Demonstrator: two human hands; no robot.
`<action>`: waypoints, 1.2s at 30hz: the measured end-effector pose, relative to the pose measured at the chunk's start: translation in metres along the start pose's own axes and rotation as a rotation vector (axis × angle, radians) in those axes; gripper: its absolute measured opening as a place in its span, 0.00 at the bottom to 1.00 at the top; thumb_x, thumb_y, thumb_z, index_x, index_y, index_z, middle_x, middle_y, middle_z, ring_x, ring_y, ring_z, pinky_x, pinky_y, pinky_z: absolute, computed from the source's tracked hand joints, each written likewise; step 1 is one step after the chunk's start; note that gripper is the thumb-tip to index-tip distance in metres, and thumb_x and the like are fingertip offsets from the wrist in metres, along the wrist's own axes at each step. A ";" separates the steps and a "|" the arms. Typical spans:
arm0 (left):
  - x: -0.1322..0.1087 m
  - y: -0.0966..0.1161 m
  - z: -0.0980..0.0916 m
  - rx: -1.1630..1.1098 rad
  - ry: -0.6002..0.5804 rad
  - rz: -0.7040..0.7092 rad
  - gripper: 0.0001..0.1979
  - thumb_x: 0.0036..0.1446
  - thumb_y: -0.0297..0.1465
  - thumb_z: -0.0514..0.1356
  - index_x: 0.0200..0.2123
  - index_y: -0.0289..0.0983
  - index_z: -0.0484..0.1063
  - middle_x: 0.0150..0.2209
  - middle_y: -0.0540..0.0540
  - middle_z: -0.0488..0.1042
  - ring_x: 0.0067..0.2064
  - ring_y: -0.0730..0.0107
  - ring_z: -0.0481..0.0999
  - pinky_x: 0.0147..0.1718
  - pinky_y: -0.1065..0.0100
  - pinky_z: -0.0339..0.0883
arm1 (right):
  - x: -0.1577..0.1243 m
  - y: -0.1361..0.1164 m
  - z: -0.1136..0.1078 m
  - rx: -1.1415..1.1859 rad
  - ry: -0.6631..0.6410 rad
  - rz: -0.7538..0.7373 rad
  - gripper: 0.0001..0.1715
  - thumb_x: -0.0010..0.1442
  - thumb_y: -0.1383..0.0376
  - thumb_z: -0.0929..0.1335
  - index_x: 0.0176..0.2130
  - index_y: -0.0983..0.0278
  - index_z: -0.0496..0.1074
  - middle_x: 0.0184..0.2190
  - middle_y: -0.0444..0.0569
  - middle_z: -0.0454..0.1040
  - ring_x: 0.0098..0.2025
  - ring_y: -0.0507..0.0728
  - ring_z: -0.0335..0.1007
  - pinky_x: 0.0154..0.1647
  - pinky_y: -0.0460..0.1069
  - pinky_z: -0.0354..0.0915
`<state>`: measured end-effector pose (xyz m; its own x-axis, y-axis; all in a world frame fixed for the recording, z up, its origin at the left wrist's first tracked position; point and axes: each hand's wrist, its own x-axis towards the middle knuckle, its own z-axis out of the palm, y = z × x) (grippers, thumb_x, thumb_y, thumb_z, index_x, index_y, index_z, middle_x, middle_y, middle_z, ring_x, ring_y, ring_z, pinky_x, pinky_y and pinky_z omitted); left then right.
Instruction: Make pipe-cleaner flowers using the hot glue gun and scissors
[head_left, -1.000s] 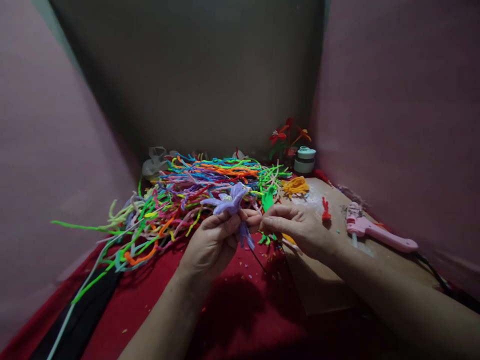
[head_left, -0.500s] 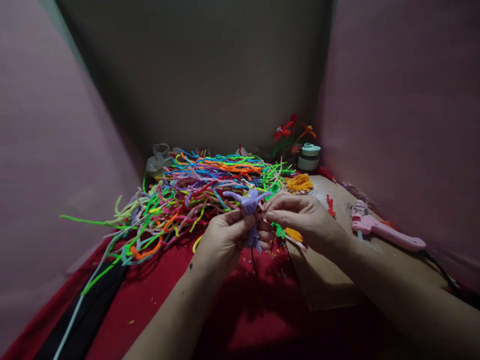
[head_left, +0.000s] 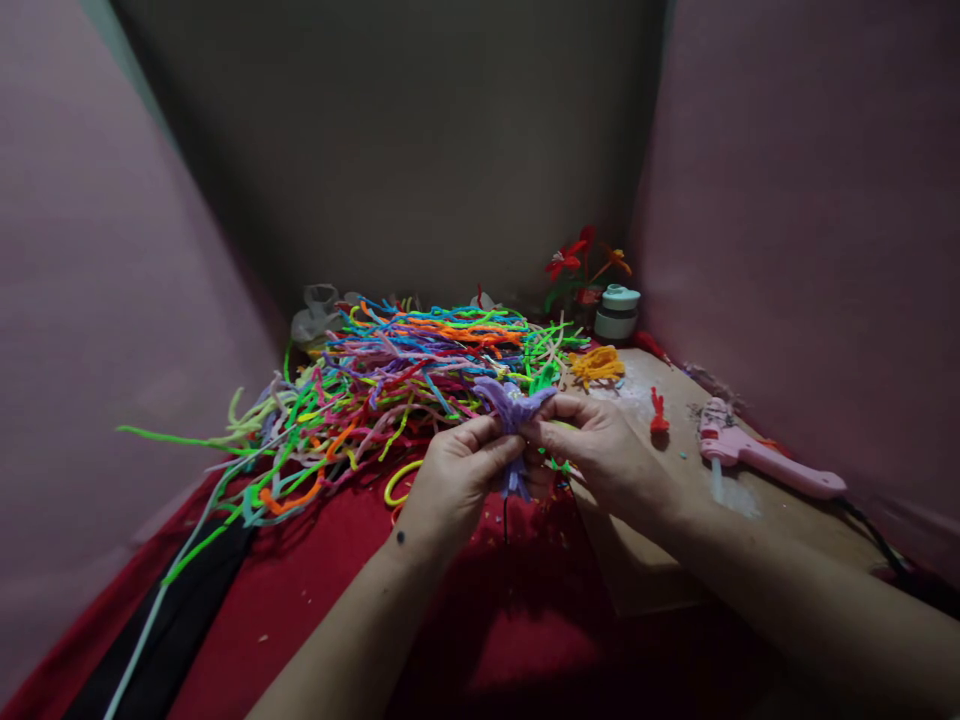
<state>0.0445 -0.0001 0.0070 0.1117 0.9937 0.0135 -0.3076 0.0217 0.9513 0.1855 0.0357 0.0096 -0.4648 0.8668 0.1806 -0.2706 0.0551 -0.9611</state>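
Evidently both hands are busy on one small thing: the left hand point(head_left: 450, 480) and right hand point(head_left: 600, 455) each pinch the purple flower point(head_left: 514, 405) between thumb and fingertips, holding it up off the bench just in front of the pile of pipe cleaners point(head_left: 390, 380). Raised like that, its fuzzy, pointed petals fan free above the knuckles while a thin dark stem point(head_left: 505, 520) hangs below, probably so the fingers can get at it from both sides. The pile is a loose tangle of soft, bendy strands in green, blue, orange, pink and red, sprawled over a red cloth point(head_left: 315, 600). Right of the pile a pink glue gun point(head_left: 757, 455) lies on the bare brown bench point(head_left: 686, 440), within easy reach, it seems. Behind the pile's right end stand a squat pale jar point(head_left: 619, 312) and red and orange flowers point(head_left: 581, 262).
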 end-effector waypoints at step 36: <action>-0.009 0.001 -0.009 -0.122 -0.304 -0.149 0.15 0.41 0.37 0.68 0.22 0.30 0.73 0.14 0.49 0.66 0.12 0.80 0.61 0.10 0.77 0.51 | 0.001 0.013 -0.011 0.216 -0.331 0.028 0.08 0.44 0.62 0.75 0.23 0.62 0.75 0.24 0.42 0.72 0.26 0.51 0.65 0.32 0.48 0.65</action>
<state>0.0342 -0.0081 0.0053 0.4341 0.9007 -0.0146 -0.3755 0.1956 0.9059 0.1910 0.0423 -0.0048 -0.7118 0.6576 0.2468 -0.4087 -0.1020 -0.9070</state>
